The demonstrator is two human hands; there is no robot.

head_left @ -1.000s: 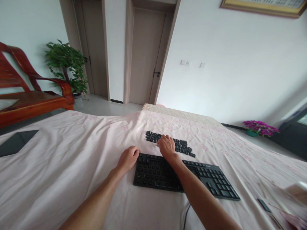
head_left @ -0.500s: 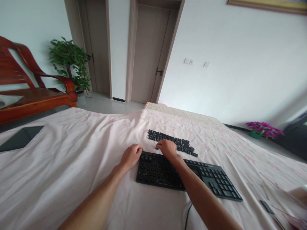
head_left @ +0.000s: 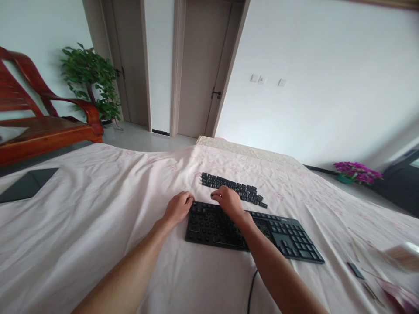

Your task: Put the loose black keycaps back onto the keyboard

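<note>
A black keyboard [head_left: 222, 229] lies just below the center of the frame on a pale pink floral cloth [head_left: 183, 279]. Much of its left part is bare of keycaps, with the round stems showing, while keys fill the block at its right end. The hands are apart from each other. The left hand [head_left: 179, 207] is at the keyboard's upper left corner, its curled fingertips against the edge; whether they grip it, I cannot tell. The right hand [head_left: 229, 201] is over the keyboard's upper edge, its wrist and forearm crossing the middle of the board. Its fingers are bent down with a small dark spot at the tips, too small to tell whether a keycap is held.

Just above that hand, loose black keycaps [head_left: 246, 191] lie in staggered rows, partly hidden by it. A dark cable [head_left: 251, 290] runs to the bottom edge of the frame. A flat dark panel [head_left: 28, 185] lies at the left side, and a short dark strip [head_left: 355, 270] at the lower right, near a blurred box [head_left: 404, 257]. A wooden chair [head_left: 49, 137] and a leafy plant [head_left: 90, 80] stand at the upper left.
</note>
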